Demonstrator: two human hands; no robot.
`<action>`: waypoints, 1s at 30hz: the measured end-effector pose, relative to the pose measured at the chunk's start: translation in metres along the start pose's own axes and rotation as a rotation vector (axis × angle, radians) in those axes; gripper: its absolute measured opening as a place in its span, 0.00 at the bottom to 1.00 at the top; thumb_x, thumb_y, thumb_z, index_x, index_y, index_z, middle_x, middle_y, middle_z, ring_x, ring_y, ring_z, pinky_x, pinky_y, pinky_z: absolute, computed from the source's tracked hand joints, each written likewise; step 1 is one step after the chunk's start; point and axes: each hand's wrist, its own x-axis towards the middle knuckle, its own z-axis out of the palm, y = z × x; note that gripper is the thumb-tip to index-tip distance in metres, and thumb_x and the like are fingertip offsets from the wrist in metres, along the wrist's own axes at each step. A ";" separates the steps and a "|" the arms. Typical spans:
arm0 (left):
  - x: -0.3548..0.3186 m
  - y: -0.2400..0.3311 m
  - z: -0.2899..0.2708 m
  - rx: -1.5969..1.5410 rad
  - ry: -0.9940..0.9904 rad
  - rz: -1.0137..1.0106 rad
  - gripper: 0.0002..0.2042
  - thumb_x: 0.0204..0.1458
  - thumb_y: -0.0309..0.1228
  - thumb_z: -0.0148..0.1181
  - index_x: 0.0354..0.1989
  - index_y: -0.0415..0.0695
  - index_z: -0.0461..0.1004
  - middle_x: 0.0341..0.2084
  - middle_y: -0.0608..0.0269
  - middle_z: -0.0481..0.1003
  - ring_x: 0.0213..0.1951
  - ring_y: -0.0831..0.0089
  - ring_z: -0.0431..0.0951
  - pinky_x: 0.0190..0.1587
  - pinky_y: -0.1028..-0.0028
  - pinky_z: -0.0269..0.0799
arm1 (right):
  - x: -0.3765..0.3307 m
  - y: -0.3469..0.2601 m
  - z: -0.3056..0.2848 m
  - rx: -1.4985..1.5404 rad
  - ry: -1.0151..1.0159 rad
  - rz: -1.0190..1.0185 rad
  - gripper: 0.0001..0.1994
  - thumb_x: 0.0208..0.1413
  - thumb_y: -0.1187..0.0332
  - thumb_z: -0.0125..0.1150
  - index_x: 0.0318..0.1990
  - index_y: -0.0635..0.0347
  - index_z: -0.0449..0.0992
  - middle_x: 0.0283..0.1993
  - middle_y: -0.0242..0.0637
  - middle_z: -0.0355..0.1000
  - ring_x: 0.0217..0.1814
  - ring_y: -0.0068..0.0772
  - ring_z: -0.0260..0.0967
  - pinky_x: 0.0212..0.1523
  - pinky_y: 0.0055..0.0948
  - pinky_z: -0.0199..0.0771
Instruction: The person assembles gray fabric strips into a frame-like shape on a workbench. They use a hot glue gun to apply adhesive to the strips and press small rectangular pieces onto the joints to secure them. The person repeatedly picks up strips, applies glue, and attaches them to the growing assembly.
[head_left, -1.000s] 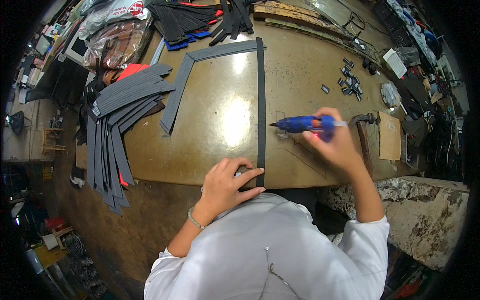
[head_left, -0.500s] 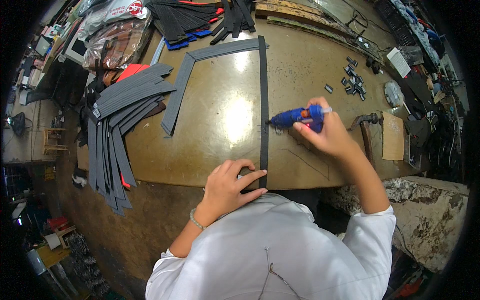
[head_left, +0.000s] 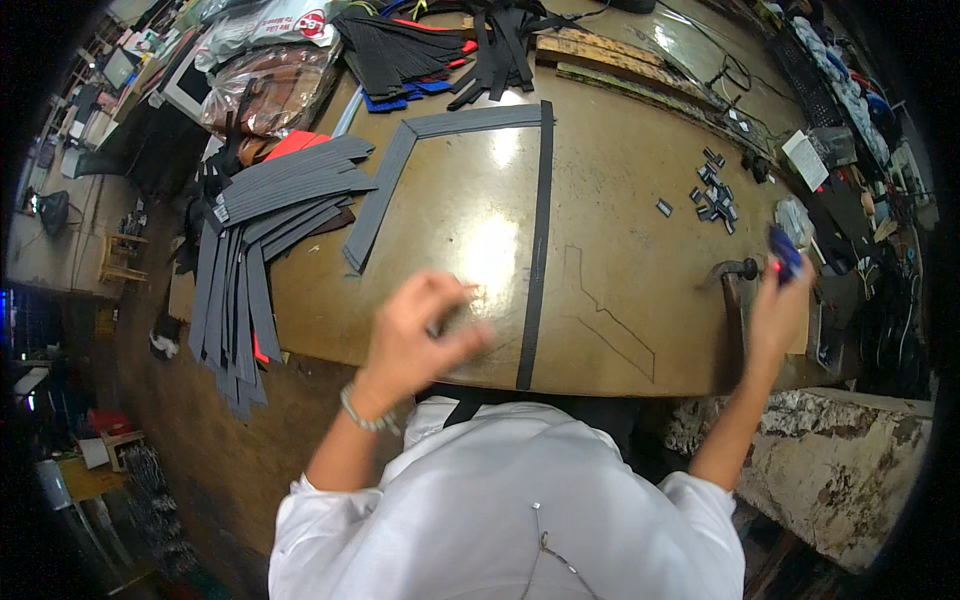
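Out at the table's right side, my right hand [head_left: 778, 312] is closed around a blue hot glue gun [head_left: 785, 252], slightly blurred. My left hand [head_left: 418, 335] hovers over the near part of the table, left of a long black strip [head_left: 540, 250]. Its fingers are curled and smeared by motion; a dark spot shows between them, and I cannot tell whether it is a held thing. The black strip lies lengthwise from the near edge, its far end meeting a grey ribbed strip [head_left: 480, 119]. Another grey strip [head_left: 383, 196] slants toward me from that one's left end.
A bundle of grey strips [head_left: 290, 188] hangs over the table's left edge. Black strips [head_left: 405, 58] and wrapped bags [head_left: 270, 85] lie at the far left. Several small dark metal pieces [head_left: 715, 190] sit at right, near a hammer [head_left: 735, 270] and wooden bars [head_left: 620, 60].
My right hand has carried the glue gun rightward, away from the black strip. My left hand has lifted off the strip's near end and moved up and left. The view has shifted slightly.
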 end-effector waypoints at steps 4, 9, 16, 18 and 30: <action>0.090 -0.060 -0.025 0.453 0.315 -0.074 0.15 0.59 0.40 0.58 0.37 0.37 0.79 0.34 0.50 0.77 0.39 0.54 0.78 0.40 0.61 0.74 | -0.013 0.115 0.004 0.017 -0.128 0.591 0.31 0.65 0.44 0.49 0.59 0.67 0.65 0.54 0.51 0.71 0.53 0.53 0.70 0.54 0.46 0.67; 0.146 -0.106 -0.017 0.967 0.038 -0.354 0.23 0.54 0.48 0.61 0.35 0.36 0.79 0.36 0.48 0.77 0.45 0.49 0.76 0.45 0.55 0.76 | -0.041 0.096 -0.092 -0.328 -0.535 0.667 0.38 0.61 0.34 0.41 0.60 0.60 0.71 0.55 0.54 0.73 0.56 0.54 0.71 0.57 0.49 0.67; 0.166 -0.088 -0.048 0.698 0.302 -0.479 0.26 0.51 0.53 0.61 0.40 0.37 0.80 0.34 0.43 0.79 0.40 0.45 0.80 0.42 0.54 0.75 | -0.012 -0.020 -0.129 -0.008 -0.325 0.589 0.27 0.64 0.49 0.53 0.57 0.67 0.72 0.54 0.50 0.74 0.55 0.42 0.73 0.56 0.35 0.69; 0.173 -0.064 -0.061 0.568 0.589 -0.284 0.26 0.54 0.53 0.58 0.44 0.39 0.80 0.35 0.45 0.80 0.40 0.47 0.79 0.42 0.56 0.73 | 0.000 -0.043 -0.121 0.139 -0.244 0.333 0.24 0.64 0.56 0.56 0.57 0.67 0.72 0.54 0.49 0.74 0.56 0.39 0.72 0.57 0.33 0.68; 0.117 0.082 -0.030 0.564 0.588 0.779 0.21 0.40 0.32 0.75 0.46 0.43 0.81 0.33 0.63 0.79 0.36 0.67 0.75 0.42 0.72 0.70 | 0.036 -0.207 -0.028 1.031 -0.182 -0.569 0.24 0.63 0.61 0.57 0.63 0.66 0.66 0.63 0.47 0.66 0.66 0.38 0.63 0.66 0.33 0.58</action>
